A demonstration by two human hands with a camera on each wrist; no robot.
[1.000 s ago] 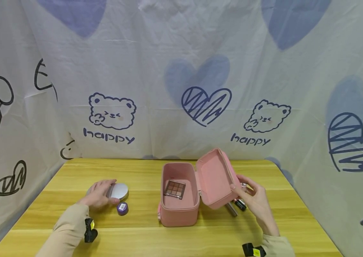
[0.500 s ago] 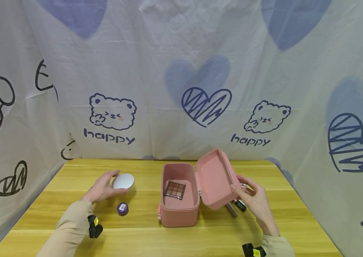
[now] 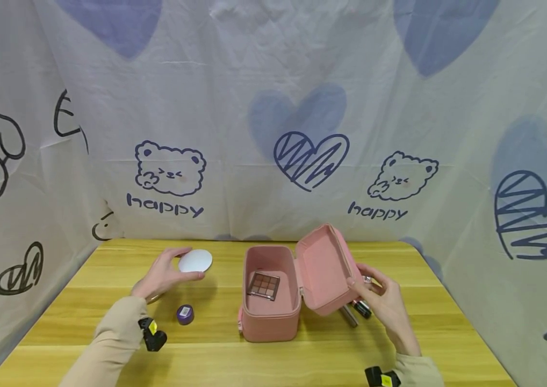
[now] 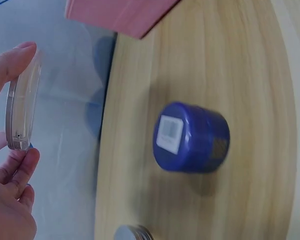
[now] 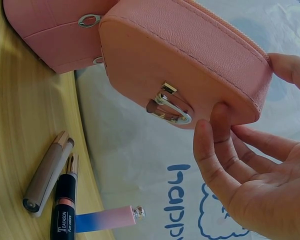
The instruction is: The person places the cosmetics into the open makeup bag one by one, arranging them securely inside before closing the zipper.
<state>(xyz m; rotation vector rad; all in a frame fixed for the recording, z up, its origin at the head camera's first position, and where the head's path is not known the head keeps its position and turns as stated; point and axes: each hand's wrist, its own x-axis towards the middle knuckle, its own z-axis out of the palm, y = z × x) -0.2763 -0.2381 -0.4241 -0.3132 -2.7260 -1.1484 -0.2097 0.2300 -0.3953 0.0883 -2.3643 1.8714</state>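
Note:
My left hand [image 3: 163, 275] pinches a round, flat compact [image 3: 195, 261] by its edges, raised over the left side of the table. In the left wrist view the compact [image 4: 23, 107] stands edge-on, showing a clear rim. Under the hand sits a small purple jar [image 3: 185, 314] with a white label. My right hand [image 3: 386, 302] grips the lid [image 3: 324, 266] of a pink cosmetic case [image 3: 271, 328], thumb on the rim and fingers behind. The lid is swung out to the right. Inside the case lies an eyeshadow palette [image 3: 264, 285].
Beside the lid, a silvery tube [image 5: 47, 175], a black-capped lip gloss tube [image 5: 65, 205] and a pink-and-blue tube [image 5: 107, 219] lie on the wooden table [image 3: 273, 365]. A silver-lidded round container [image 4: 131, 233] is partly hidden under the left wrist. A printed cloth [image 3: 235, 107] hangs behind.
My left hand has lifted the compact off the table and carried it back and to the right, toward the case. My right hand and the lid have stayed put.

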